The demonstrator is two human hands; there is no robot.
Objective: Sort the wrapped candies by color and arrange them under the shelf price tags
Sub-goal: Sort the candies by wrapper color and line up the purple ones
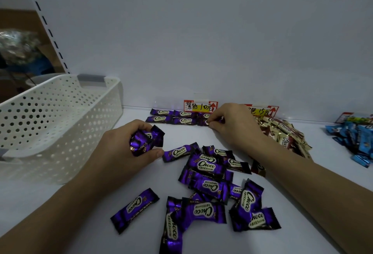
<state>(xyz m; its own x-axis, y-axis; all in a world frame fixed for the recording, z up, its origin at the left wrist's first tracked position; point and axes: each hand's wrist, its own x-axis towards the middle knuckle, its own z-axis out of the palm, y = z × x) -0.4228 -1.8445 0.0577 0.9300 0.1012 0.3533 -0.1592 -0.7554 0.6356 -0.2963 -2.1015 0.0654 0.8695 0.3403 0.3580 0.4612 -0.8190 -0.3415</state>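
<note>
As the purple candy (pixel 204 122) lies at the end of the row (pixel 171 116) below the purple price tag (pixel 199 106), the fingers of my right hand (pixel 234 126) pinch it, while my left hand (pixel 125 148) grips a bunch of purple candies (pixel 146 139). Letting go crookedly could knock the row askew; my right forearm could sweep the loose pile (pixel 210 173) into the gold pile (pixel 282 132).

This looks like a shop display. A white shelf (pixel 171 135) meets a plain white back panel (pixel 201 41), with a slotted metal upright (pixel 43 19) at 10 o'clock, as on retail racking. Handwritten price tags (pixel 199 106) line the back edge from 12 to 2 o'clock. Below them lie purple candies (pixel 177 117), gold-brown candies (pixel 282 130) and blue candies (pixel 355 138). A perforated white basket (pixel 60 116) sits at 9 o'clock.
</note>
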